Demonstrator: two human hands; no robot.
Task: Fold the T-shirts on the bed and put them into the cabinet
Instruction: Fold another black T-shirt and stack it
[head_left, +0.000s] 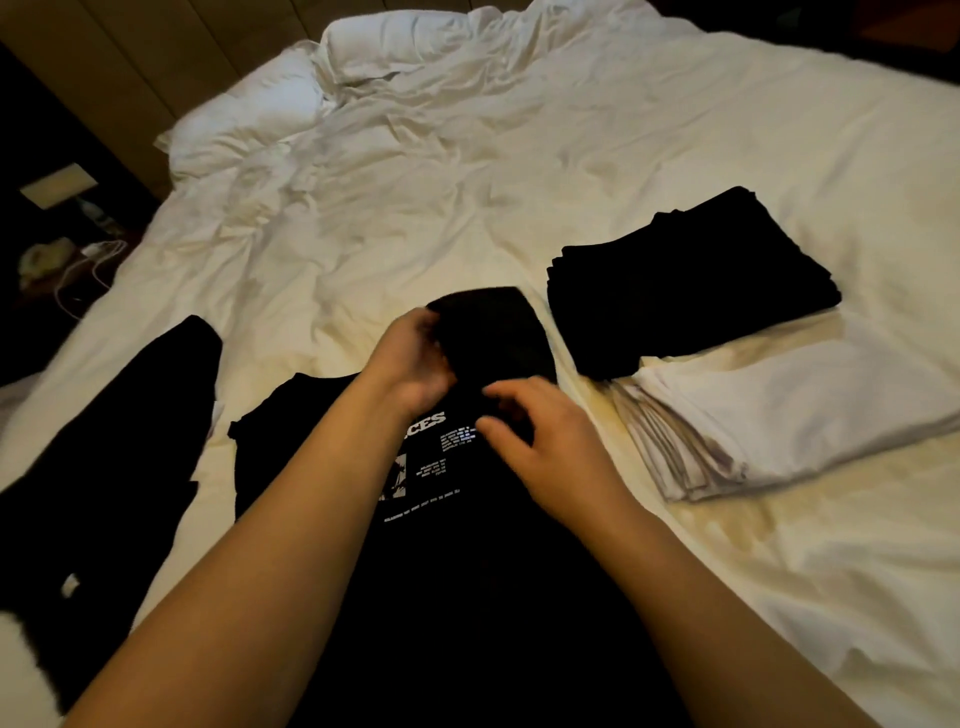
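A black T-shirt (441, 545) with white print lies flat on the white bed (467, 182) right in front of me. My left hand (410, 364) grips a raised fold of its black cloth (498, 332) at the top. Just right of it, my right hand (540, 436) pinches the same cloth with curled fingers. Another black garment (114, 441) lies crumpled at the left. A stack of folded black T-shirts (691, 291) sits to the right, with a stack of folded white T-shirts (779, 415) in front of it. No cabinet is in view.
Two white pillows (311, 88) lie at the head of the bed among rumpled sheets. A dark nightstand (57, 244) with cables and small items stands at the far left. The bed's left edge runs diagonally beside the crumpled garment.
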